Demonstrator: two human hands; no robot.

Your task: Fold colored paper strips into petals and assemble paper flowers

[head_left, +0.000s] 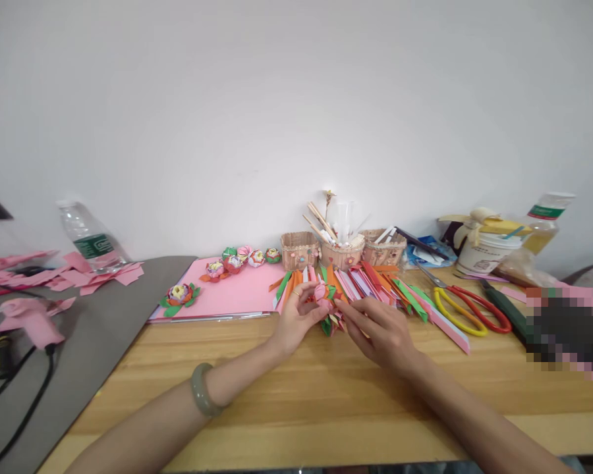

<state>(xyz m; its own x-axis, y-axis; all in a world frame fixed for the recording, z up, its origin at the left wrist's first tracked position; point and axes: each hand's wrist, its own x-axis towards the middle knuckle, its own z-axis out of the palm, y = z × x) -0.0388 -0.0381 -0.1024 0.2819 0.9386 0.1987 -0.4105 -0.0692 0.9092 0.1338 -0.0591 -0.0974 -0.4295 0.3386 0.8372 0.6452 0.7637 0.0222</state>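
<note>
Between my hands, above the wooden table, is a small folded paper flower (321, 291) with pink and green petals. My left hand (296, 321) grips it from the left, thumb and fingers around its side. From the right, the pinched fingertips of my right hand (383, 329) meet a reddish petal of the flower. Just behind lie many folded paper strips (348, 283) in pink, orange, red, green and lilac. Part of the flower is hidden by my fingers.
Finished paper flowers (179, 297) rest on pink paper sheets (247, 296) to the left. Small baskets (300, 251) stand against the wall. Scissors (467, 306), a paper cup (487, 255) and a bottle (543, 224) are on the right. A pink glue gun (32, 322) lies far left.
</note>
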